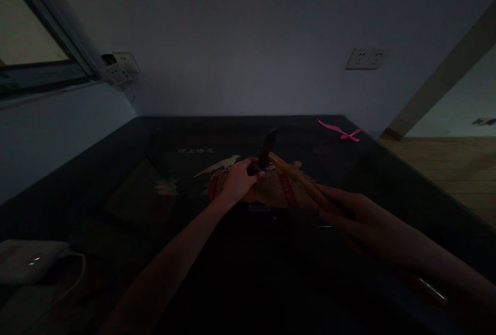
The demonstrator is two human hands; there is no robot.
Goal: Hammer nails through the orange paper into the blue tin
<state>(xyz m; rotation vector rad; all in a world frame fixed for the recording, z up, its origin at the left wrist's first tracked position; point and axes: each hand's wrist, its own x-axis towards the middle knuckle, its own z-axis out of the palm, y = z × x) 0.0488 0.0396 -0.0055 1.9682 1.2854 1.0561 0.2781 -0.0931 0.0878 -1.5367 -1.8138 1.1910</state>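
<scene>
In dim light, my right hand (352, 213) is closed round the wooden handle of a hammer (294, 174). Its dark head tilts up and away, near the middle of the view. My left hand (242, 177) reaches in from the left, thumb and fingers curled round the lower end of the hammer's head. Whether a small thing also sits between those fingertips is too dark to tell. Under both hands lies a long, speckled tan thing with red bands (287, 189), partly hidden by the left hand and the handle.
The dark glossy tabletop (232, 273) has printed birds and flowers. A pink ribbon (344, 133) lies at the far right. At the left edge is a white device (31, 260) with a cable. Wall sockets (364, 59) are behind. A shiny strip (432, 289) shows beneath the right forearm.
</scene>
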